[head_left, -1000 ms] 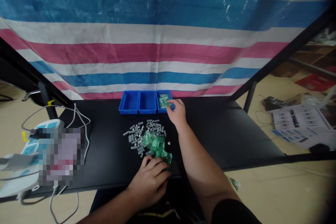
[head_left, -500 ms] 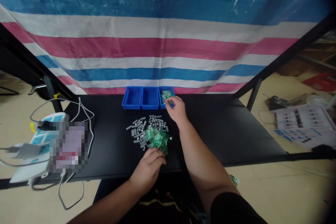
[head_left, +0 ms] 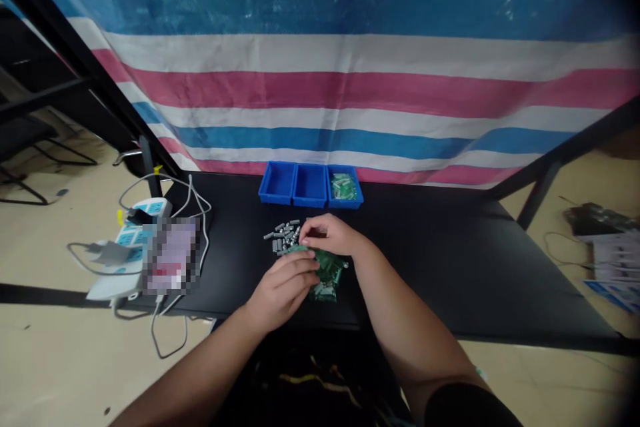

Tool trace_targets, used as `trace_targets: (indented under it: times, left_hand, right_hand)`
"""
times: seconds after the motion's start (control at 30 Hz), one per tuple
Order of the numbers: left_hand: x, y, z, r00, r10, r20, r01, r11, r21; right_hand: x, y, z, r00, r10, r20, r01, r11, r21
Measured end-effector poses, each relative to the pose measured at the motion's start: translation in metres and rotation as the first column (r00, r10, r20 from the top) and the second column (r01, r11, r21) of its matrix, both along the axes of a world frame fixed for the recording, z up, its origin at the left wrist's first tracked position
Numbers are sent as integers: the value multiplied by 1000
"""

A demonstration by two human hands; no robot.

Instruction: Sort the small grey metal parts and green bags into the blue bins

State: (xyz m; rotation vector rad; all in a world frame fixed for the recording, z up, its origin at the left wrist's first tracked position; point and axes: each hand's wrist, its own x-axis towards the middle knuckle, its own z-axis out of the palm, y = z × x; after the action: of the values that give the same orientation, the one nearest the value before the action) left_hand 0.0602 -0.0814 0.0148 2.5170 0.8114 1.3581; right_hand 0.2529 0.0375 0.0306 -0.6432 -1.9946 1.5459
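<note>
L hand [head_left: 283, 290], R hand [head_left: 330, 235] at green bags [head_left: 326, 278] (prob. plastic)

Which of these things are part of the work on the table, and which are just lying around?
Part of the work: the left hand and right hand, the small green packets, the small grey metal cylinders, the blue bins.

Just lying around: the power strip, its white cables, the striped tarp, the papers on the floor.
</note>
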Motion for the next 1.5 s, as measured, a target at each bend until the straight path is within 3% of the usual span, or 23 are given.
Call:
trace_targets:
  times: [0.07, 0.1, 0.13, 0.17, 0.23, 0.27, 0.33, 0.37, 0.43, 0.57, 0.67, 0.83, 0.97, 1.0, 1.07, 1.1, 1.2, 1.27, 1.37, 1.43, 1.5]
  left_hand:
    - [-17, -3, 2, 992, 117, -37, -116, 993, 28]
    - [-29, -5, 3, 965, 261, -23, -261, 965, 29]
    - [-44, -7, 5, 901, 432, -31, -432, 902, 25]
    - [-60, -8, 7, 793, 602, -97, -605, 797, 3]
    - [-93, -9, 12, 503, 801, -324, -855, 515, -53]
    - [-107, -8, 14, 375, 826, -420, -922, 381, -73]
    - [-129, -5, 19, 230, 799, -556, -973, 208, -103]
    - [-136, -3, 21, 211, 756, -619, -977, 173, -122]
    - [-144, 0, 24, 206, 681, -702, -978, 156, -136]
    - [-148, 5, 25, 199, 626, -754, -977, 184, -105]
    - [-151, 5, 23, 208, 625, -753, -968, 243, -65]
    - [-154, 0, 19, 238, 653, -719, -949, 315, -27]
    - [-132, -13, 15, 264, 788, -556, -938, 345, 43]
    - [-123, -16, 14, 345, 784, -516, -904, 426, 42]
    - [-104, -22, 8, 577, 691, -435, -768, 641, -1]
    - [-94, -24, 5, 661, 632, -406, -702, 712, -35]
    - [-67, -24, -6, 817, 444, -367, -527, 834, -165]
    - [-54, -22, -13, 873, 349, -340, -439, 866, -239]
    - [-42, -20, -21, 919, 230, -319, -333, 887, -319]
    - [-40, -19, -23, 932, 175, -316, -287, 890, -353]
    - [-40, -19, -24, 942, 149, -301, -262, 886, -383]
  right_hand:
    - [2, 3, -4, 997, -67, -23, 65, 995, -77]
    - [5, 6, -6, 993, -119, -26, 115, 987, -116]
    - [8, 10, -9, 983, -181, -29, 174, 973, -150]
    - [12, 15, -11, 968, -248, -32, 239, 956, -171]
    - [20, 23, -16, 922, -385, -41, 376, 916, -143]
    - [23, 26, -18, 896, -442, -41, 438, 895, -90]
    - [25, 28, -18, 864, -504, -21, 504, 862, 44]
    - [25, 27, -17, 865, -501, 6, 498, 860, 109]
    - [22, 21, -10, 895, -439, 80, 415, 885, 213]
    - [5, 0, 6, 955, -186, 233, 96, 931, 351]
    - [-12, -14, 10, 914, -74, 398, -116, 894, 432]
    - [-31, -26, 3, 830, -180, 529, -176, 814, 553]
    - [-32, -23, -1, 874, -148, 462, -141, 833, 534]
    - [-30, -21, -2, 896, -136, 423, -114, 851, 513]
    - [-25, -16, -4, 935, -134, 327, -21, 902, 431]
    - [-22, -12, -5, 949, -154, 273, 45, 929, 368]
    - [-8, 2, -8, 947, -308, 91, 291, 943, 163]
    - [2, 13, -10, 882, -465, -73, 469, 882, 54]
    - [17, 29, -15, 657, -693, -298, 695, 710, -118]
    - [26, 40, -20, 497, -810, -313, 793, 570, -215]
    - [37, 48, -28, 370, -902, -222, 879, 417, -231]
